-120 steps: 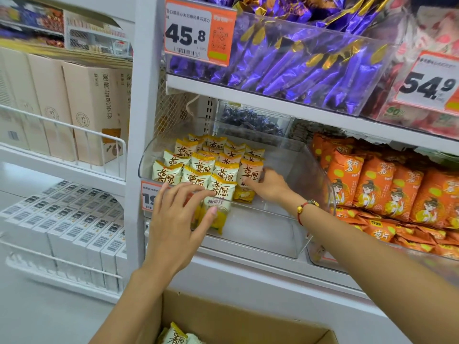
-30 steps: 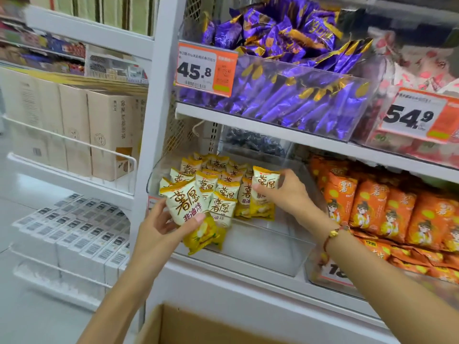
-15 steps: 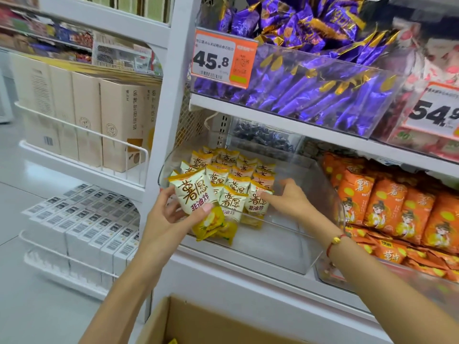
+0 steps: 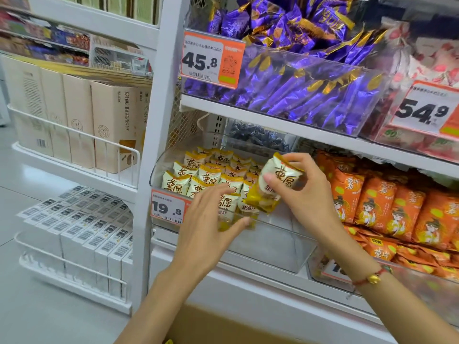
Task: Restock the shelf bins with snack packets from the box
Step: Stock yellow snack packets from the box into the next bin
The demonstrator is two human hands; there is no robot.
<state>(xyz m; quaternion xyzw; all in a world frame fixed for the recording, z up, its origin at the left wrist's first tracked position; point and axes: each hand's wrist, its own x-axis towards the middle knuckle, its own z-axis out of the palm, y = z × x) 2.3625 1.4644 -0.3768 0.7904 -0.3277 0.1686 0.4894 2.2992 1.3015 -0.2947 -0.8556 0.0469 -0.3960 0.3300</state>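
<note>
Your right hand (image 4: 301,192) grips a snack packet (image 4: 274,184) above the clear bin (image 4: 273,254); left hand (image 4: 211,227), fingers straight, touches front packets (image 4: 227,207) inside it.

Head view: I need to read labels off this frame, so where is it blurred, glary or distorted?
Head view: the orange 19.8 price tag reads sharp; the white-and-yellow snack packet in the right hand is slightly motion-blurred; the clear plastic bin front shows soft glare; white shelf uprights lean from wide-angle distortion.
</note>
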